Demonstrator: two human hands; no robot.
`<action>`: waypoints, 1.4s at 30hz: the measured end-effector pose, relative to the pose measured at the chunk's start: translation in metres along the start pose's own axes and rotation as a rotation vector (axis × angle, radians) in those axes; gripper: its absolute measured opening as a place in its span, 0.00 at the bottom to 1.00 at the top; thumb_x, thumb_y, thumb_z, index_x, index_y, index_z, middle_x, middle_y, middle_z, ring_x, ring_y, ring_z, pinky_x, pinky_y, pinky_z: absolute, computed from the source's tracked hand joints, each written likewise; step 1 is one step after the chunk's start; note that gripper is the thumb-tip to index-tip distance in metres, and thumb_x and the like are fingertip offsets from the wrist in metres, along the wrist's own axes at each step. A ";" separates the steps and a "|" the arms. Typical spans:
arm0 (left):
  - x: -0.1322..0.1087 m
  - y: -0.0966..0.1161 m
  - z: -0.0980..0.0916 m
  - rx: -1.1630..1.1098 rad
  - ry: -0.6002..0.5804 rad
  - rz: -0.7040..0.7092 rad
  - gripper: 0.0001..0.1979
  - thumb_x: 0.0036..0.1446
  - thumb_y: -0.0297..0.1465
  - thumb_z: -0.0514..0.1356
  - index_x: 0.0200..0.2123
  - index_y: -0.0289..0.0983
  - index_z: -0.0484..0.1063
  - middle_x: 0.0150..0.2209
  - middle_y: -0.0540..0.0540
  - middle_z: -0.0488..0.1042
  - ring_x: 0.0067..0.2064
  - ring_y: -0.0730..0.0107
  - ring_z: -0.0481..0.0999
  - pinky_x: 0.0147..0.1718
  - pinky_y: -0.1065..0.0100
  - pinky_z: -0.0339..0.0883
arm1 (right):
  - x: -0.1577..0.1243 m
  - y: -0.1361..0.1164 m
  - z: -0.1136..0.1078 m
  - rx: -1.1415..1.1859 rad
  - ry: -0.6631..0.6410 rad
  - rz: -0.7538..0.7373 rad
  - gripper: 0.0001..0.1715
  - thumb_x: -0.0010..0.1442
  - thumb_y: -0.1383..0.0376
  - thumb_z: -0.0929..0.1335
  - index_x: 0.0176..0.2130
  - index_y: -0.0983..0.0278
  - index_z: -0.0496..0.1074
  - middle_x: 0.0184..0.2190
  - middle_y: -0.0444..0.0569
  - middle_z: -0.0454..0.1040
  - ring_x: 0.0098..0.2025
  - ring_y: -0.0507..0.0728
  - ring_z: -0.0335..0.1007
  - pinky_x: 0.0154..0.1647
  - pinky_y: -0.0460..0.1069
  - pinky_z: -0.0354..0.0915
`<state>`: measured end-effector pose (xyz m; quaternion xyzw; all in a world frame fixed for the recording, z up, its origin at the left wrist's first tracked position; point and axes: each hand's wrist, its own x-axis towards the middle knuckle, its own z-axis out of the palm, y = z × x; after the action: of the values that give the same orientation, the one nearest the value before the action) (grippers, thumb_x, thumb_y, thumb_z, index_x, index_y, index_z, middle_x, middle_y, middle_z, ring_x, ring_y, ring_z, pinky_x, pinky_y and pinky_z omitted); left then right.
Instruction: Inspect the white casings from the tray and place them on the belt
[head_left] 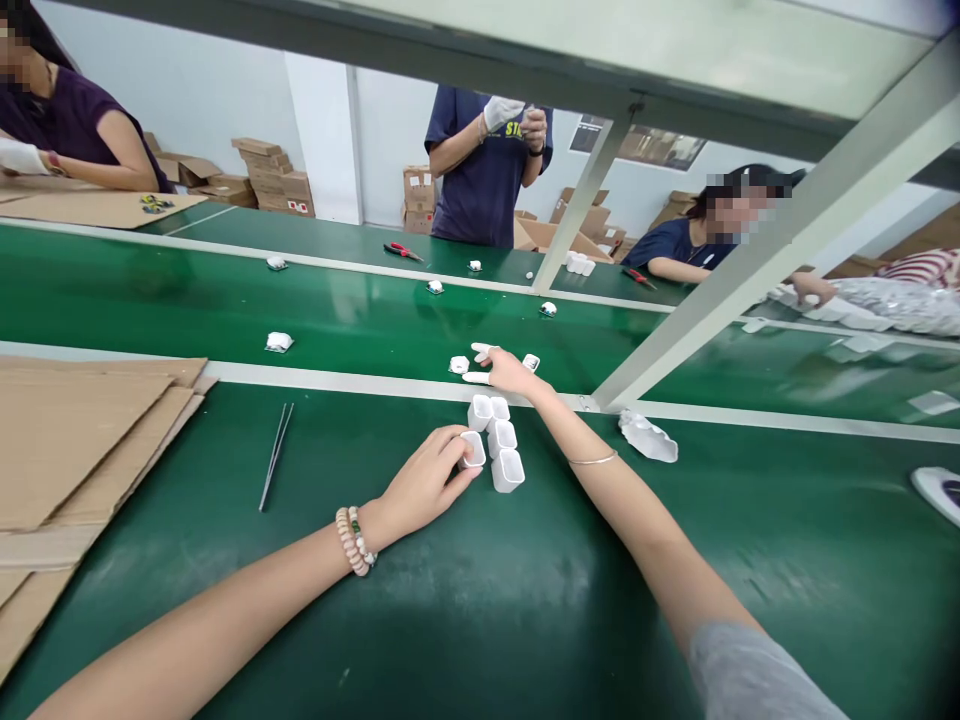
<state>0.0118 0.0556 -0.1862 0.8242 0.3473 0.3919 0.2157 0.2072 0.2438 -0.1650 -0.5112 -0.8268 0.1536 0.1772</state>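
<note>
My left hand is closed on a small white square cup, thumb and fingers at its sides. Right beside it, several like cups stand with their open tops up in a tight group on the green table. My right hand reaches across the divider over the green belt, its thumb and forefinger spread and covered with white finger cots. Just left of those fingertips lies a small white part, apart from them as far as I can see. Another small white piece sits by the back of that hand.
Metal tweezers and stacked cardboard lie at left. More white parts are spread along the belt. A slanted metal post and a crumpled white wrapper are at right. Three people work across the belt, near red-handled pliers.
</note>
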 end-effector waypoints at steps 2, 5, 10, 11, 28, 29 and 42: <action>0.001 0.000 -0.001 -0.080 0.096 -0.027 0.10 0.60 0.31 0.60 0.43 0.40 0.63 0.48 0.42 0.70 0.51 0.60 0.71 0.50 0.56 0.68 | 0.006 0.003 0.013 0.022 0.033 0.040 0.25 0.54 0.60 0.73 0.46 0.74 0.72 0.47 0.63 0.73 0.47 0.61 0.69 0.50 0.54 0.64; 0.003 0.001 -0.003 -0.214 0.196 -0.109 0.18 0.56 0.30 0.64 0.48 0.40 0.63 0.47 0.43 0.70 0.49 0.62 0.72 0.51 0.57 0.69 | 0.006 0.008 0.023 0.053 0.097 0.064 0.21 0.56 0.61 0.72 0.46 0.73 0.74 0.44 0.61 0.74 0.47 0.61 0.69 0.50 0.53 0.64; 0.005 0.000 -0.004 -0.336 0.291 -0.167 0.18 0.56 0.27 0.62 0.49 0.39 0.64 0.48 0.43 0.68 0.49 0.64 0.72 0.51 0.58 0.70 | -0.006 -0.001 0.002 0.117 0.157 0.025 0.23 0.57 0.61 0.71 0.49 0.71 0.72 0.40 0.56 0.77 0.40 0.57 0.71 0.45 0.51 0.66; 0.005 0.000 -0.005 -0.331 0.295 -0.160 0.18 0.56 0.26 0.62 0.49 0.39 0.64 0.48 0.43 0.68 0.50 0.64 0.72 0.51 0.58 0.69 | -0.011 -0.006 -0.006 0.163 0.168 -0.009 0.25 0.57 0.61 0.71 0.51 0.70 0.71 0.39 0.55 0.77 0.39 0.57 0.71 0.43 0.51 0.67; -0.003 0.001 -0.005 -0.028 0.285 0.046 0.21 0.60 0.26 0.57 0.56 0.39 0.64 0.43 0.44 0.72 0.44 0.65 0.73 0.42 0.64 0.69 | -0.146 -0.100 -0.039 0.299 0.102 -0.538 0.22 0.57 0.60 0.73 0.52 0.59 0.72 0.30 0.45 0.73 0.31 0.53 0.69 0.35 0.50 0.68; -0.004 0.002 -0.005 0.004 0.271 0.035 0.23 0.60 0.26 0.57 0.59 0.39 0.62 0.41 0.44 0.72 0.42 0.64 0.73 0.39 0.64 0.69 | -0.147 -0.101 -0.038 0.284 0.104 -0.552 0.22 0.58 0.60 0.72 0.52 0.60 0.72 0.30 0.45 0.73 0.31 0.53 0.68 0.33 0.49 0.68; -0.004 -0.002 -0.002 0.120 0.270 -0.040 0.30 0.56 0.26 0.57 0.62 0.35 0.55 0.39 0.44 0.65 0.41 0.62 0.67 0.36 0.64 0.66 | -0.162 -0.115 -0.035 0.205 0.107 -0.397 0.17 0.59 0.61 0.71 0.48 0.62 0.74 0.27 0.44 0.71 0.30 0.53 0.68 0.33 0.49 0.67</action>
<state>0.0071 0.0545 -0.1883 0.7683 0.4122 0.4734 0.1251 0.1989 0.0510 -0.1056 -0.3253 -0.8807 0.1717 0.2985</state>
